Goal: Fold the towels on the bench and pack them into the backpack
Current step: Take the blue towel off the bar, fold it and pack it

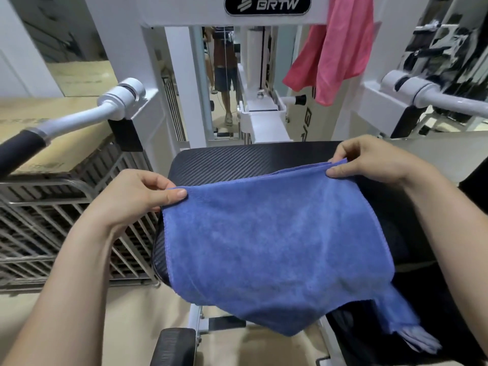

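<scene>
The blue towel (277, 241) is held up by its two upper corners above the black padded bench (224, 162), its top edge slanting up from the bench's left edge toward the far right corner. The cloth appears doubled along that top edge, where layered hems show at the right-hand corner. Its body drapes down over the near part of the bench and past the front edge, and a loose lower corner dangles at the near right.

The left hand (137, 196) pinches the towel's left corner, thumb (171, 194) lying flat on top and the other fingers curled underneath, just outside the bench's left edge. The right hand (369, 159) clamps the opposite corner near the far right corner of the bench, thumb (340, 171) pressed against the hem and fingers bent over it from behind.

A dark, mesh-like object (422, 260) lies along the bench's right side, partly under the towel; what it is cannot be told.

A pink towel (338, 48) hangs from the white machine frame beyond the bench's far right corner. The frame bears a black BRTW badge (267, 5). A white lever with a black grip (21, 151) reaches out on the left, above a metal wire rack (52, 233) with a cardboard box (52, 122) on it. A mirror (224, 75) behind the frame reflects a standing person's legs.
</scene>
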The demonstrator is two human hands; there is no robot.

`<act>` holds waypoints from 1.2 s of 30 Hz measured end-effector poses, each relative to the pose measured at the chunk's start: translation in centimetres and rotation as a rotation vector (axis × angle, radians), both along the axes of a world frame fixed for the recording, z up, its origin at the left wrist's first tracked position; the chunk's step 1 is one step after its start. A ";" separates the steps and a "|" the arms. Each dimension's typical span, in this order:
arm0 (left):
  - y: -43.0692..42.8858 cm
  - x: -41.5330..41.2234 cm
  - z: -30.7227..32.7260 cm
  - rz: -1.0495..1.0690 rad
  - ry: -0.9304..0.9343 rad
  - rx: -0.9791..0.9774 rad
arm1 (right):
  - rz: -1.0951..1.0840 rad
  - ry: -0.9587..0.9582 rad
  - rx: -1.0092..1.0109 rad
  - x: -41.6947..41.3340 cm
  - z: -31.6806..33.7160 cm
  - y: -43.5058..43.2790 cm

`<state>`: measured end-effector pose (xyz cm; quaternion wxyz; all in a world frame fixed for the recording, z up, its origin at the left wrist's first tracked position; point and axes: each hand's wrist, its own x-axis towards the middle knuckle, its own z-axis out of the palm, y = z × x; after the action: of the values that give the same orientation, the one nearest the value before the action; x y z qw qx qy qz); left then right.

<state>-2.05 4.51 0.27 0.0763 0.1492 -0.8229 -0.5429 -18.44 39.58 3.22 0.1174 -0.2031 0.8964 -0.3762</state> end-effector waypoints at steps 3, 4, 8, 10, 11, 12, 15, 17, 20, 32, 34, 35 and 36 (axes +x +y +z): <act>-0.3 -0.2 0.1 0.002 -0.004 -0.060 | -0.026 -0.081 0.016 -0.3 0.1 0.7; -0.3 -0.2 0.3 0.007 -0.003 -0.064 | -0.021 -0.050 0.060 -0.3 0.3 0.8; -0.3 -1.9 1.7 0.042 0.084 -0.041 | -0.070 -0.028 -0.138 -0.7 2.2 0.0; -0.5 -4.6 2.6 0.118 0.159 -0.176 | -0.136 -0.007 -0.303 -1.9 3.1 -1.0; -0.4 -6.2 3.3 0.162 0.200 -0.244 | -0.180 0.025 -0.348 -2.6 3.6 -1.7; -0.3 -7.9 3.9 0.208 0.236 -0.295 | -0.219 0.065 -0.379 -3.4 4.1 -2.3; 0.7 -11.1 7.1 0.318 0.423 -0.350 | -0.307 0.270 -0.538 -5.2 6.7 -3.2; 1.7 -11.4 10.0 0.332 0.638 -0.368 | -0.320 0.441 -0.665 -5.4 9.1 -2.7; 2.5 -9.9 12.3 0.345 0.880 -0.451 | -0.329 0.674 -0.741 -4.1 11.3 -0.9; 4.3 2.5 -2.3 -0.085 0.248 -0.390 | -0.060 0.211 -0.272 7.9 -3.0 6.2; 4.5 3.3 -2.4 -0.124 0.220 -0.406 | -0.067 0.172 -0.265 9.3 -4.1 6.5; 4.6 3.7 -2.2 -0.142 0.187 -0.397 | -0.068 0.157 -0.265 9.9 -4.3 6.7; 4.5 4.1 -1.9 -0.184 0.144 -0.367 | -0.056 0.136 -0.252 10.4 -4.2 6.9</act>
<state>2.07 8.97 -1.61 0.1107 0.0181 -0.9105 -0.3979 -8.03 46.51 -0.95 0.0196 -0.2161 0.8532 -0.4742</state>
